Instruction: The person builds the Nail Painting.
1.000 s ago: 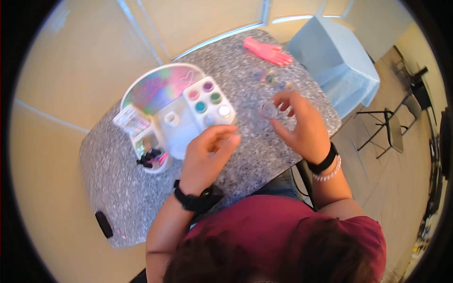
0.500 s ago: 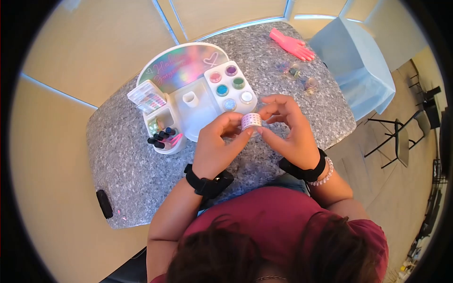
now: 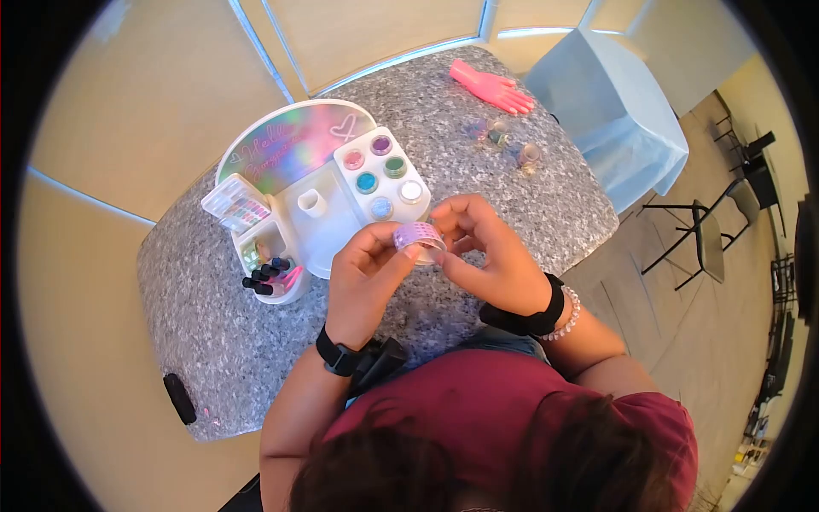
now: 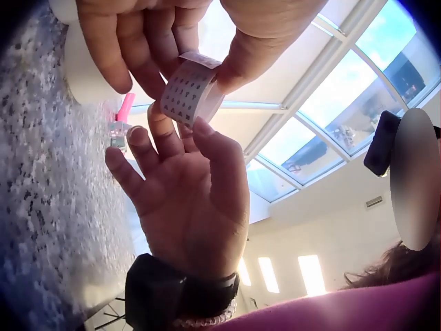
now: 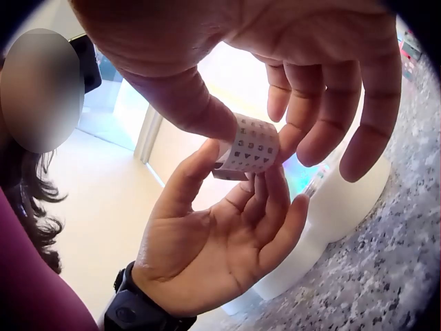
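A curved sticker sheet [image 3: 418,236] with rows of small marks is bent into a loop between the two hands, above the table's near side. The left hand [image 3: 361,277] pinches its left side between thumb and fingers. On its right side the right hand [image 3: 492,256] pinches the edge with thumb and index finger, the other fingers loosely bent. Small dark letter-like marks show on the sheet [image 5: 252,146] in the right wrist view. In the left wrist view the sheet [image 4: 187,91] spans both hands' fingertips.
Beyond the hands stands a white organizer [image 3: 322,224] with glitter pots [image 3: 367,183], bottles [image 3: 271,275] and a rainbow backboard [image 3: 286,145]. A pink hand model [image 3: 493,88] and small jars [image 3: 529,155] lie on the speckled table [image 3: 503,213]. A black object [image 3: 179,398] sits at the left edge.
A second ago the hands were apart, with a clear round item at the right hand. Since half a second ago both hold the bent sheet, now tilted differently; the head view has shifted.
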`<state>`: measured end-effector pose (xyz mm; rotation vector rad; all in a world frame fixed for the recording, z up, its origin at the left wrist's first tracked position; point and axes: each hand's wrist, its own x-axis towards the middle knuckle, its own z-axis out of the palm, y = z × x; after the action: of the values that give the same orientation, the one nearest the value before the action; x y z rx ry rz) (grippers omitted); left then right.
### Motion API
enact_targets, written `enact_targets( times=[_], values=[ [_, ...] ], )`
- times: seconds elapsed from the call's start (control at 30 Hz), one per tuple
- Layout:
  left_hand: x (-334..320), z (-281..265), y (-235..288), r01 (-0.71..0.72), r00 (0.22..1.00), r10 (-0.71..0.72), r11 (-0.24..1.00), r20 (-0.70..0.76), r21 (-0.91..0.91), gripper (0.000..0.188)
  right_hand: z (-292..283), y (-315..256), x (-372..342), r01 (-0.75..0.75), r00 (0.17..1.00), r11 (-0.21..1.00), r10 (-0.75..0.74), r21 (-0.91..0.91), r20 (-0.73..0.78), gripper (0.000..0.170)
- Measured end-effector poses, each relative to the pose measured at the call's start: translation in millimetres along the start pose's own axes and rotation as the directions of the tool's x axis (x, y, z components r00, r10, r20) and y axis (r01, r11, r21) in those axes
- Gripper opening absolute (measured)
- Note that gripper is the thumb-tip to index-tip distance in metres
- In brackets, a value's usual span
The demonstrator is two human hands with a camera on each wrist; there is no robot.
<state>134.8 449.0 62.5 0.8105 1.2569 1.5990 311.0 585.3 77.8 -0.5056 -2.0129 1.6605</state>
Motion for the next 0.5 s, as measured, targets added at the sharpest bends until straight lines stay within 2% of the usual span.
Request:
enact_targets(
  times=[0.07,0.13,0.17,0.23,0.3,0.33,0.37,0.4,0.5],
  values=[
    [0.3,2.3,-1.2,0.007,0.999,-0.008,1.0,-0.047,-0.024,0.03,-4.9,-0.1,0.9,-0.019,1.0,0.999,0.019,0.049,-0.006,0.051],
    [2.1,-0.6,-5.7,0.016,0.998,-0.016,1.0,-0.064,-0.011,0.032,-23.6,-5.2,8.4,0.153,0.986,0.942,-0.165,-0.297,-0.017,0.05],
    [2.4,-2.2,-7.1,0.024,0.996,-0.024,1.0,-0.088,0.001,0.033,-38.9,-7.7,17.1,0.279,0.936,0.809,-0.348,-0.517,-0.04,0.051],
    [1.7,-3.3,-5.1,0.027,0.997,-0.027,1.0,-0.073,0.002,0.036,-76.3,-5.6,30.1,0.171,0.866,0.389,-0.497,-0.905,-0.05,0.052],
    [1.3,-3.0,-3.6,0.031,0.998,-0.031,1.0,-0.06,0.002,0.038,-109.2,10.4,34.6,-0.022,0.925,0.359,-0.346,-0.933,-0.155,0.043],
    [1.5,-1.7,-3.2,0.058,0.997,-0.058,0.998,-0.045,0.005,0.039,-123.9,21.6,39.4,-0.017,0.927,0.36,-0.343,-0.933,-0.15,0.043],
    [1.4,-0.9,-3.0,0.084,0.996,-0.083,0.996,-0.033,0.009,0.04,-136.6,34.0,45.9,-0.035,0.951,0.397,-0.269,-0.917,-0.153,0.037],
    [1.5,-0.4,-3.0,0.082,0.996,-0.082,0.997,-0.047,0.007,0.04,-141.3,36.9,50.8,-0.051,0.969,0.433,-0.196,-0.9,-0.15,0.032],
    [2.5,-1.1,-2.3,0.08,0.996,-0.08,0.997,-0.049,0.007,0.04,-138.3,34.1,45.3,-0.081,0.979,0.489,-0.126,-0.869,-0.163,0.024]
  ],
)
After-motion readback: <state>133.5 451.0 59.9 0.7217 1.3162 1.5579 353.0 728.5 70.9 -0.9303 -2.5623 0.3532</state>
